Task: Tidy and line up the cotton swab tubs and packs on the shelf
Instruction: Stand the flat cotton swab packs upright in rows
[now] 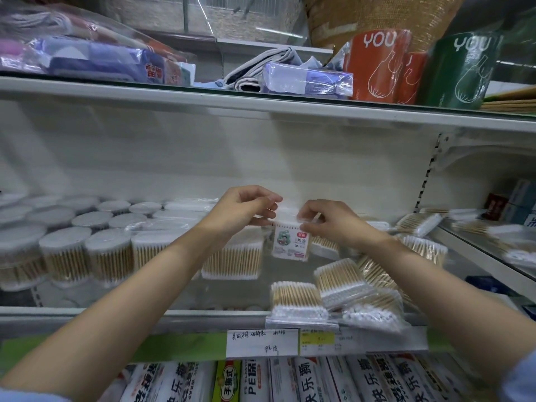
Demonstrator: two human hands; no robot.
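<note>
Hands: left hand (246, 208) & right hand (324, 219) both pinch labelled pack (291, 240) at shelf centre.
Done: tubs (65, 256) lined up, 9 o'clock.
Left: loose packs (342, 297) jumbled, 4 o'clock.

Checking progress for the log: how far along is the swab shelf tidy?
Done: round tubs stand in rows on the left. In hand: left hand and right hand both pinch the top of a labelled swab pack, held upright mid-shelf. Left: loose packs lie tilted and overlapping at front right; more lie askew behind.
</note>
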